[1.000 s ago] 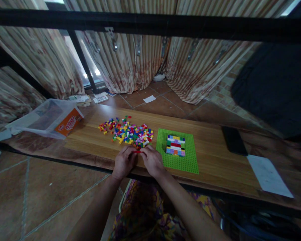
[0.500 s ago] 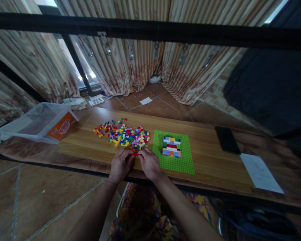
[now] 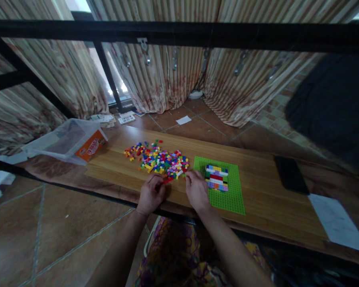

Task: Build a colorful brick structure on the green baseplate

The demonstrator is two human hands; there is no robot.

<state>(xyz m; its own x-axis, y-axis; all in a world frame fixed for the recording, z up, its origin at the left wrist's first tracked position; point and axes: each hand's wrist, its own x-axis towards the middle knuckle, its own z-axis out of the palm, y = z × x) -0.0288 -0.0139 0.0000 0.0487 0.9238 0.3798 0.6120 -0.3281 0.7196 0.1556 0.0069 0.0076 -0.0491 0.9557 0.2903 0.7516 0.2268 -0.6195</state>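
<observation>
My left hand [image 3: 152, 193] is closed on a long red toy brick [image 3: 168, 180], which sticks out from the fingertips toward the right. My right hand [image 3: 196, 191] is apart from it, its thumb and forefinger drawn together at the right edge of the loose brick pile [image 3: 164, 161]; whatever is between those fingers is too small to make out. Just right of that hand lies a green baseplate [image 3: 229, 205]. On it stands a block of stacked, multicoloured bricks [image 3: 217, 178], with red, white, yellow and purple showing.
A clear plastic bin [image 3: 68, 139] with an orange label stands at the left end of the wooden board [image 3: 263, 199]. Toward the right lie a black phone [image 3: 290, 174] and a white sheet of paper [image 3: 338, 221]. A dark metal rail [image 3: 179, 34] crosses beyond the board.
My hands have come apart: the right hand has let go of the red brick and moved right to the pile's edge. The left hand keeps the brick. The camera view has turned slightly left.
</observation>
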